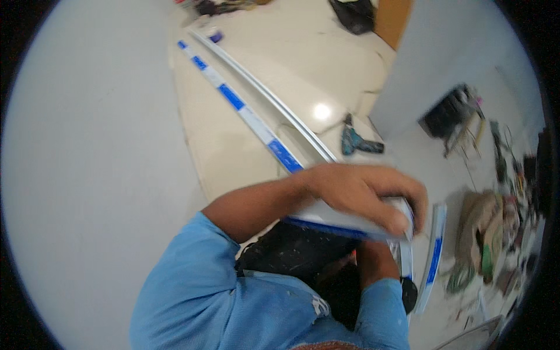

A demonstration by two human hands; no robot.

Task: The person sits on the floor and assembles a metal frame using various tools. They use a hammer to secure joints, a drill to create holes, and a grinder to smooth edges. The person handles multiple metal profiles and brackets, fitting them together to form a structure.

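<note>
My left hand reaches across in front of me, its fingers curled over the end of a white profile strip with blue film along its lower edge. The thumb presses on the near side of the strip, and the picture is a little blurred there. My right forearm comes up from below and passes behind the strip, which hides the right hand and its fingers. Beyond the left arm, a long white strip with blue film patches lies slantwise on the floor. A pale metal rail runs alongside it.
A teal cordless drill lies on the glossy floor. A grey wall stands close on my left. At right are another blue-and-white strip, a beige sack and a dark container. A black bag sits at the far end.
</note>
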